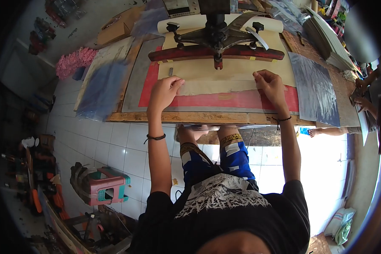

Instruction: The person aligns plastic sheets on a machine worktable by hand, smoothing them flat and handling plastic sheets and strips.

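Observation:
My left hand (165, 91) and my right hand (271, 86) are over the front of the work table, fingertips pinched together. Between them stretches a clear plastic sheet (220, 87), its upper edge held near both corners. Under the sheet lie a tan sheet (207, 70) and a red layer (150, 86). Just beyond my hands, a long red bar (262, 53) hangs from a black metal press arm (216, 36). A small metal piece (170, 72) lies near my left fingers.
Plastic sheets (102, 86) overhang the table at left, and more plastic sheets (315, 86) lie at right. A wooden edge (190, 118) runs along the front. Another person's hand (365, 103) is at far right. A pink and green stool (110, 186) stands on the tiled floor.

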Action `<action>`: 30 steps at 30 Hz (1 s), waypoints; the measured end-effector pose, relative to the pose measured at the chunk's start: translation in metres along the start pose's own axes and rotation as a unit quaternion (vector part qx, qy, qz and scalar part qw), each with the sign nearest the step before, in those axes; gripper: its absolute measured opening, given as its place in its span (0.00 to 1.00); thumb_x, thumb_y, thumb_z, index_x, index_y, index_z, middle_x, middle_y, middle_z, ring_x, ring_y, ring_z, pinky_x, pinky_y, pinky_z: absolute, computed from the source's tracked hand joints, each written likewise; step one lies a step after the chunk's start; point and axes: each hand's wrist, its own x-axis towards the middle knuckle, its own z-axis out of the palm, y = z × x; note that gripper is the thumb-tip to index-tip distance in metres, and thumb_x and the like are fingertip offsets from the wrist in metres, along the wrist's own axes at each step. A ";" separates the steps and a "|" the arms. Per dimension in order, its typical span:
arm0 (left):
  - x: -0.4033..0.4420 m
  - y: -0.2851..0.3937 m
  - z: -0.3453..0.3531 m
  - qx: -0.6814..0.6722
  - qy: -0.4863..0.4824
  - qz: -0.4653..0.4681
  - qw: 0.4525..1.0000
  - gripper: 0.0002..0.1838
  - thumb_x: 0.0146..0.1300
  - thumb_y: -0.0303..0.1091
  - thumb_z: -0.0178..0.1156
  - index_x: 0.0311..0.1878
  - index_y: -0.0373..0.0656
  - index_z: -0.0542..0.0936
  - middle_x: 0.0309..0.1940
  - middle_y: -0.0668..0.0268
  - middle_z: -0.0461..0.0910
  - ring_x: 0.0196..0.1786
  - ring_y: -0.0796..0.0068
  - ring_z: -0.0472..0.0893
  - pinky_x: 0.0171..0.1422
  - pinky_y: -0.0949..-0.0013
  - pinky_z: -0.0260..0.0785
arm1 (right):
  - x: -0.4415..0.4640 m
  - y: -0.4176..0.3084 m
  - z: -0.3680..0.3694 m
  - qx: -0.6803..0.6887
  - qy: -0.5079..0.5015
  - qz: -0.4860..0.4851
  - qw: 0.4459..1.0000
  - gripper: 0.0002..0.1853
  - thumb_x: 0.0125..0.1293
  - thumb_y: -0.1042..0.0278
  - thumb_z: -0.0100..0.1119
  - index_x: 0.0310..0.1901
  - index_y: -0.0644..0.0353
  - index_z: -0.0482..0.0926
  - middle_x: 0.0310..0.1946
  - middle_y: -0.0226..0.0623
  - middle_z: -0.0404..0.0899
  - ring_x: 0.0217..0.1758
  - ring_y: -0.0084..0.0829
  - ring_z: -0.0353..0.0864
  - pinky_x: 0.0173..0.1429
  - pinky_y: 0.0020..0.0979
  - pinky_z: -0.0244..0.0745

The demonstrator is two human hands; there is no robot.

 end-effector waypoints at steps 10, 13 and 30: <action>-0.005 0.033 0.074 0.147 0.033 0.190 0.970 0.24 0.77 0.44 0.58 0.68 0.38 0.78 0.69 0.51 0.76 0.72 0.49 0.74 0.78 0.53 0.63 | 0.002 -0.010 0.010 -0.292 0.107 -0.049 0.949 0.12 0.71 0.59 0.67 0.50 0.55 0.85 0.31 0.36 0.88 0.37 0.38 0.88 0.40 0.40 0.78; 0.000 0.026 0.084 0.193 -0.019 0.151 0.969 0.33 0.80 0.55 0.51 0.75 0.38 0.71 0.80 0.51 0.65 0.82 0.51 0.62 0.86 0.49 0.52 | 0.001 -0.020 0.015 -0.384 0.146 -0.154 0.899 0.16 0.70 0.59 0.67 0.55 0.52 0.82 0.46 0.37 0.88 0.54 0.41 0.85 0.55 0.43 0.76; 0.029 0.006 0.090 0.279 -0.012 0.172 0.945 0.35 0.80 0.51 0.46 0.79 0.35 0.64 0.82 0.52 0.60 0.85 0.55 0.58 0.88 0.45 0.46 | -0.001 -0.031 0.099 -0.438 -0.152 -0.200 0.863 0.36 0.79 0.40 0.49 0.76 0.60 0.66 0.80 0.49 0.63 0.85 0.50 0.55 0.86 0.59 0.46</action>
